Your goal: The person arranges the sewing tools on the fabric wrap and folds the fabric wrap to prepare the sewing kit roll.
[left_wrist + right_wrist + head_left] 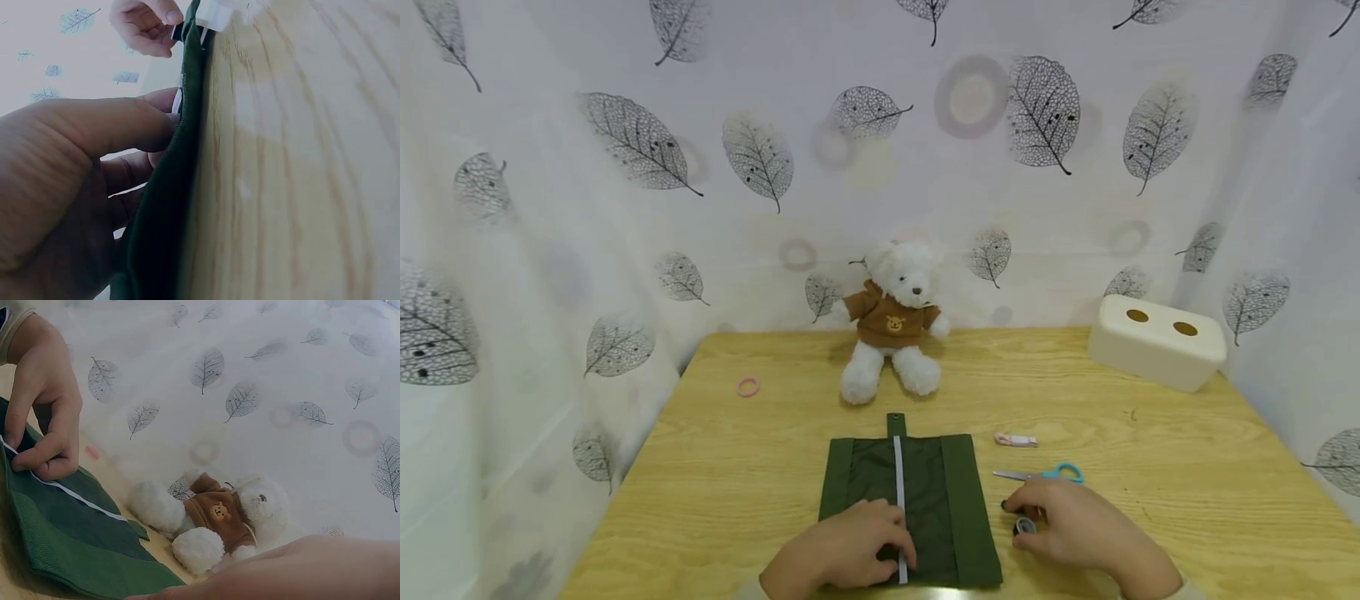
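Observation:
A dark green fabric case (928, 508) lies flat, with a snap tab at its far end and a narrow white strip (900, 492) along its middle. My left hand (857, 546) is over its near part; thumb and index finger pinch the white strip (81, 499) close to the near edge. To the right of the case, my right hand (1075, 521) is low over the table, thumb and index apart. A small round spool-like piece (1024, 526) with a grey top sits by the thumb, and a small black piece (1004, 505) shows at the index fingertip.
Scissors (1066, 473) with blue handles lie just beyond my right hand, and a small pink-and-white item (1017, 440) farther back. A white teddy bear (891, 321) in a brown top sits behind the case. A pink ring (748, 386) is left; a cream box (1157, 342) stands back right.

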`<state>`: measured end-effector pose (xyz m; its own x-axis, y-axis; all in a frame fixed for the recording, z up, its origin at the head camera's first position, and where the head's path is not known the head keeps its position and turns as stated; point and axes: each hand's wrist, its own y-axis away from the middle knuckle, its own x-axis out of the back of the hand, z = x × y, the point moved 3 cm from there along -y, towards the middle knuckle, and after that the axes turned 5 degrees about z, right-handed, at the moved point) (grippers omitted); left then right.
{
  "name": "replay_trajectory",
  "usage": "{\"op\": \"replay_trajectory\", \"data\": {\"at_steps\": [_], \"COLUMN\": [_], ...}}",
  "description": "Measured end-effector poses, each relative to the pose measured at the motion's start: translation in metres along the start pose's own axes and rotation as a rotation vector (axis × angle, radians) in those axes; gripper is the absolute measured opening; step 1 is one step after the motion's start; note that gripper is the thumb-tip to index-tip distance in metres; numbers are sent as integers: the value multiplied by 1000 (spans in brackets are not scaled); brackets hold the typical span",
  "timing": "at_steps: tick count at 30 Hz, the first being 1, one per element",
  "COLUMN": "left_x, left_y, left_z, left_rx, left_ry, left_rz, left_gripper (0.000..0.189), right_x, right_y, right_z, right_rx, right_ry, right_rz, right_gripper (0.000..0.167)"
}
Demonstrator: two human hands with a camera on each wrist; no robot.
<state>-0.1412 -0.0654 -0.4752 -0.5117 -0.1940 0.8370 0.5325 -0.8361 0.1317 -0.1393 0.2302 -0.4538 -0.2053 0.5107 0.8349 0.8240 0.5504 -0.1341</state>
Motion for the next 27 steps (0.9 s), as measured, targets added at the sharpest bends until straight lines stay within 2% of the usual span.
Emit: {"op": "replay_trajectory", "data": {"at_steps": [5, 12, 19, 23, 27], "left_x": [0, 1, -1, 0, 0], "left_y": [1, 1, 1, 2, 2], "left_z": [1, 1, -2, 0, 0], "left_rx": [15, 14, -7, -1, 4], "left_ry": [8, -5, -7, -9, -14], "left_rz": [-2, 20, 48, 55, 57], "left_gripper": [20, 21, 21, 21, 20], "right_x": [0, -1, -5, -10, -14], "right_y": [2, 1, -1, -2, -3], "right_z": [1, 2, -2, -5, -10], "right_rx": [-36, -2, 102, 174, 217], "right_ry": [-5, -18, -91, -172, -199], "right_rz": [-11, -8, 41, 47, 53], "right_gripper": [23, 15, 17, 19, 17]}}
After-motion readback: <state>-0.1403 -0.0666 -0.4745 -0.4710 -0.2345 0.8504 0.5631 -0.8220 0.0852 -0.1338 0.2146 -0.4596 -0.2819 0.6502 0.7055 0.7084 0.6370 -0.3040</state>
